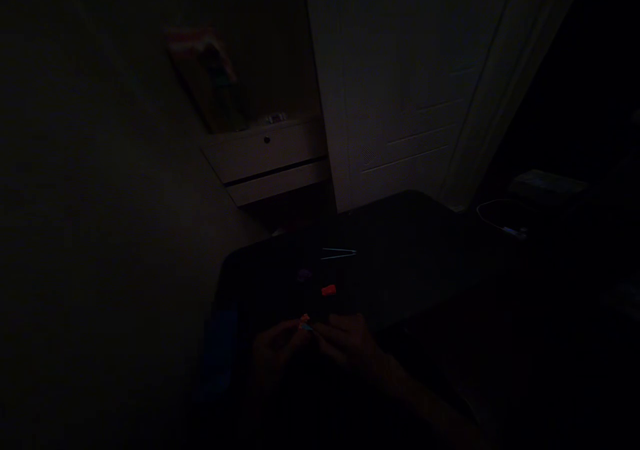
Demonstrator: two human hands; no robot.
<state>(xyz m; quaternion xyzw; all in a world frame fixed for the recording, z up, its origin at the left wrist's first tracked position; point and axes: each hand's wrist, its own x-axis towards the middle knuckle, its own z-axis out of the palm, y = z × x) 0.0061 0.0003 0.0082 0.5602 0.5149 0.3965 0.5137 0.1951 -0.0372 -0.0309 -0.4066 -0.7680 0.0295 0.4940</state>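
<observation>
The left hand (274, 349) pinches the orange bit (305, 318), likely light, perhaps soft and best held by its sides, near the red lump (329, 291) on the bench (400, 240), while I cannot tell whether the right hand (350, 339) grips the pale sliver (306, 327).

On the table (400, 257), 3 things lie beyond the 2 hands: the small block (329, 290) is the nearest, the dim lump (303, 275) is farther and to its left, and the tweezers (338, 253) lie behind both. The small piece (305, 319) is between the left hand (274, 347) and the right hand (349, 337). Behind the table, the drawer unit (280, 151) stands at the left and the door (390, 90) at the right. On the drawer unit there is a carton (210, 80), with a small item (276, 117) to its right. Far right, a cable (493, 222) lies before a box (547, 183).
</observation>
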